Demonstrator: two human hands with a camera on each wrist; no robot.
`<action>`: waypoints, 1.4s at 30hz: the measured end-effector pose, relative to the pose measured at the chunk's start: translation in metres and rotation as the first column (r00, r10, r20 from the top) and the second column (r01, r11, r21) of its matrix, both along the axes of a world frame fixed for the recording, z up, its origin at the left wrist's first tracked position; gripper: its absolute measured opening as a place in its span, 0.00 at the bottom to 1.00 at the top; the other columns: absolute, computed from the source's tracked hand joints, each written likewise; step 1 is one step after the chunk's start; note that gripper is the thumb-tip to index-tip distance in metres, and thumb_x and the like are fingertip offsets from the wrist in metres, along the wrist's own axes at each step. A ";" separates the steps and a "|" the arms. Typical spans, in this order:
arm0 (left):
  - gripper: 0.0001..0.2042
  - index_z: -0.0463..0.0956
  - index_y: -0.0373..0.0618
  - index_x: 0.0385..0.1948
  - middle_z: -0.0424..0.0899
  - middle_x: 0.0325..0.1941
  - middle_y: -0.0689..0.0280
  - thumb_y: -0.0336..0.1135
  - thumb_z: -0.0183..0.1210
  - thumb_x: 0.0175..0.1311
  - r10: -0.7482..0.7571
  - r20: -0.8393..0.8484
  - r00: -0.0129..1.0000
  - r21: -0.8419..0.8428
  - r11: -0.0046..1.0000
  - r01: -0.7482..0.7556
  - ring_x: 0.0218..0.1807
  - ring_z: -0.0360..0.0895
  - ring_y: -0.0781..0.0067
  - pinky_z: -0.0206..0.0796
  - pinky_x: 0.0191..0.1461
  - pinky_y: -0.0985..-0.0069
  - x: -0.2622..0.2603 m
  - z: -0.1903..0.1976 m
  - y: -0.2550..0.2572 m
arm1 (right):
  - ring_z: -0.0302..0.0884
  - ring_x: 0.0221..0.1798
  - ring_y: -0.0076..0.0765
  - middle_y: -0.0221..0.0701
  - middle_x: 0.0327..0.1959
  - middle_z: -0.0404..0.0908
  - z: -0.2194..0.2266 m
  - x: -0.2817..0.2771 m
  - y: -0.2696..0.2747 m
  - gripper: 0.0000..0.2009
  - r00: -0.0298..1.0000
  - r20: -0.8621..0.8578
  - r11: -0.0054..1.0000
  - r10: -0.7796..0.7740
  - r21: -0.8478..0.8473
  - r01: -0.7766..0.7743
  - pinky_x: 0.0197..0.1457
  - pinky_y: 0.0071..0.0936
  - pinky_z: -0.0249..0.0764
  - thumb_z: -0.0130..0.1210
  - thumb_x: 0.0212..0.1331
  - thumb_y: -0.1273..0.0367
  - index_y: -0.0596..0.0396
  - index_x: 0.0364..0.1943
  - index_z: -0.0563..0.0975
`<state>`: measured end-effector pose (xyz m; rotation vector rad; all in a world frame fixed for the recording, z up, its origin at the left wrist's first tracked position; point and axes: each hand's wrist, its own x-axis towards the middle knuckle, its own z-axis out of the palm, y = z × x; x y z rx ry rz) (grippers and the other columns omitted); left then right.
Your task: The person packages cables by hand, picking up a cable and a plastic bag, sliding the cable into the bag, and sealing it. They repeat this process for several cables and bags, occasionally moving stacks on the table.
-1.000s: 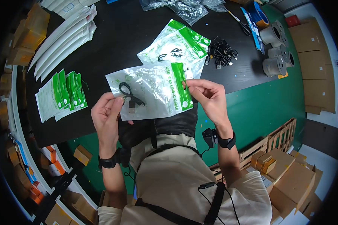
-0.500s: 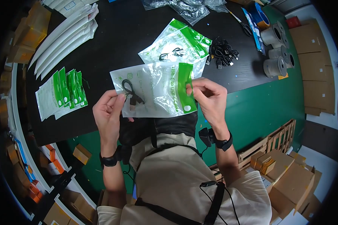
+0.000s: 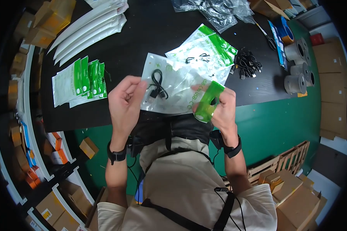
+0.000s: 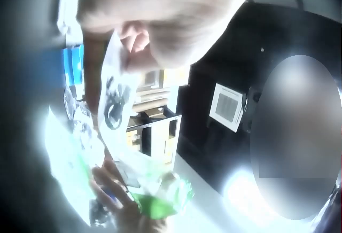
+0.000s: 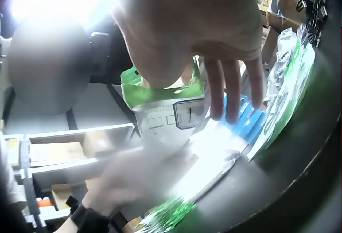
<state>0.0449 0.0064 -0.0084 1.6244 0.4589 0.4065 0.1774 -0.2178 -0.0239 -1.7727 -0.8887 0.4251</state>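
A clear bag with a green header (image 3: 177, 86) is stretched between both hands above the lap, a coiled black cable (image 3: 157, 85) inside its left part. My left hand (image 3: 124, 104) pinches the bag's left edge between thumb and fingers. At the green end, my right hand (image 3: 224, 109) grips the bag, some fingers showing through the plastic. In the right wrist view, thumb and index finger of the right hand (image 5: 197, 30) meet at the green header (image 5: 155, 96), while the other fingers extend. The left wrist view shows the left hand (image 4: 165, 24) on the bag's edge.
Beyond the held bag lie green-topped bags (image 3: 206, 52) and a pile of black cables (image 3: 247, 63). Similar bags (image 3: 79, 81) and white mailers (image 3: 90, 32) are at left. Spools (image 3: 295, 84), scissors (image 3: 272, 41) and crumpled plastic (image 3: 223, 13) occupy the far and right sides.
The held bag has tilted, its green end swinging lower and bending. My right hand has moved partly behind that end. The whole head view has shifted, with the table appearing further right.
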 end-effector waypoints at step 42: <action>0.07 0.79 0.34 0.41 0.85 0.35 0.69 0.30 0.58 0.73 0.078 0.229 0.970 0.060 0.994 -0.094 0.37 0.74 0.91 0.64 0.42 0.89 0.012 0.067 0.013 | 0.80 0.57 0.42 0.41 0.54 0.84 0.003 -0.025 0.048 0.25 0.984 0.097 0.919 -0.150 0.380 0.103 0.63 0.38 0.71 0.74 0.52 0.67 0.56 0.56 0.82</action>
